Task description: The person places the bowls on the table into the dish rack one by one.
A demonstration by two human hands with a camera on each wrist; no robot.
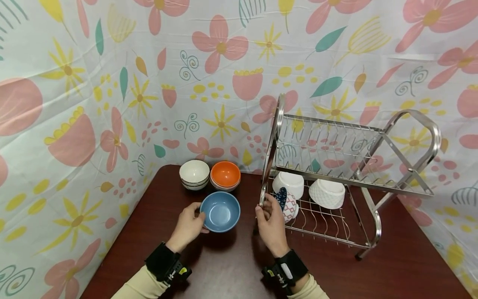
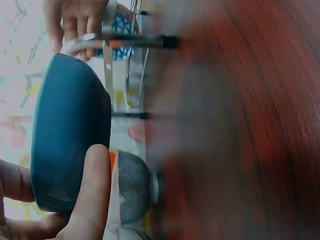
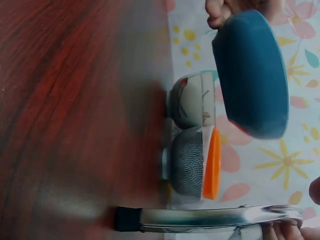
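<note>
Two beige sleeves are lying nearest. My left hand is pinching one round blue bowl above the dark-red wooden table; my right hand is gripping a silver metal rack holding two white bowls beside patterned ware. Wrist views, unlike the head's, are showing a grey textured bowl below one orange bowl.

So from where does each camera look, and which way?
Head: on the head, facing forward and down at the blue bowl and rack; left hand and right hand show.
Left wrist: worn there, facing the blue bowl; both hands' fingers show.
Right wrist: worn there, facing the stacked bowls; both hands' fingers show.
Both wrist views share the blue bowl and rack.
</note>
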